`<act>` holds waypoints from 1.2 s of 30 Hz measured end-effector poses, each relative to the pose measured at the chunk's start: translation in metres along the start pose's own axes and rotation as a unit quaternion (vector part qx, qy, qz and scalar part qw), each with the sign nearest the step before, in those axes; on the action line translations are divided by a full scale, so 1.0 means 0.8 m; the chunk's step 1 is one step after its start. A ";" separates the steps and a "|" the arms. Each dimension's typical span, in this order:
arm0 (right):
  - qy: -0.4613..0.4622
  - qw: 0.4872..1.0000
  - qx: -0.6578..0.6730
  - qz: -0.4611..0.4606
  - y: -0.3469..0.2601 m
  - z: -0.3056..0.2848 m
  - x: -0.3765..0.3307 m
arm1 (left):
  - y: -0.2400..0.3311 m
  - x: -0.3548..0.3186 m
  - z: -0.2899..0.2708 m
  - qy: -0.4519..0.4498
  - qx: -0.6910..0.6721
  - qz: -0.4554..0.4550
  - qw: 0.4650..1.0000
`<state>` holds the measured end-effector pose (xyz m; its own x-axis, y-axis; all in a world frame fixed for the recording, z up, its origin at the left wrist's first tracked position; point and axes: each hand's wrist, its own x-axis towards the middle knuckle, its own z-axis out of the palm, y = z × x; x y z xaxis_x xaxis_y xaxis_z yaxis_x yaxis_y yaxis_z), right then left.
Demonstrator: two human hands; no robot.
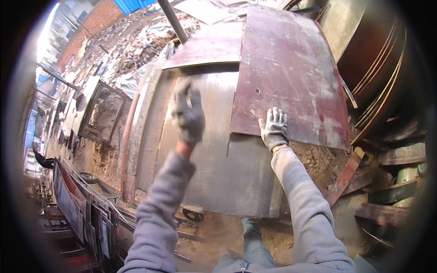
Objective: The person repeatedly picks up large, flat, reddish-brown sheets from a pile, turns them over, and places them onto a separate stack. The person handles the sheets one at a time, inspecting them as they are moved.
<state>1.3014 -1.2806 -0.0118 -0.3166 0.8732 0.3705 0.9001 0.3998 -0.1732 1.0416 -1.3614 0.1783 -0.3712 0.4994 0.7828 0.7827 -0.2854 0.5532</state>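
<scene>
My right hand point(275, 126), in a grey-white knitted glove, rests flat with its fingers stretched out on the near edge of a large worn reddish-brown board point(291, 77). The board has a small hole left of its middle and overlaps a smooth grey metal-looking tabletop point(209, 173). Over the left part of that top hangs my left hand point(189, 113), gloved alike and slightly blurred. Its fingers are bent and look parted, with nothing visible in them. A second, paler reddish board point(207, 45) lies at the far side, left of the large one.
Several thin curved sheets point(387, 77) lean at the right, above stacked wood pieces point(403, 154). A slanting pole point(172, 20) stands at the far side, before a rubble heap point(132, 50). Upright panels point(68, 200) stand at lower left. Further off at left is a person point(43, 159).
</scene>
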 end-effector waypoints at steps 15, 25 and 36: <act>-0.055 0.981 0.145 0.114 0.026 -0.011 0.059 | 0.042 0.024 0.203 -0.459 -0.077 -0.494 0.735; -0.109 0.642 0.351 0.673 0.198 -0.002 -0.168 | 0.039 -0.006 0.178 -0.452 -0.086 -0.480 0.746; 0.257 0.277 0.771 0.513 0.282 0.061 -0.199 | 0.070 0.021 0.140 -0.468 -0.170 -0.459 0.736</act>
<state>1.5402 -1.3159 -0.1545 0.3102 0.7512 -0.5827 -0.8855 0.0052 -0.4647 1.1352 -1.2777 0.1903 -0.0342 0.9087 -0.4161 0.1884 0.4147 0.8902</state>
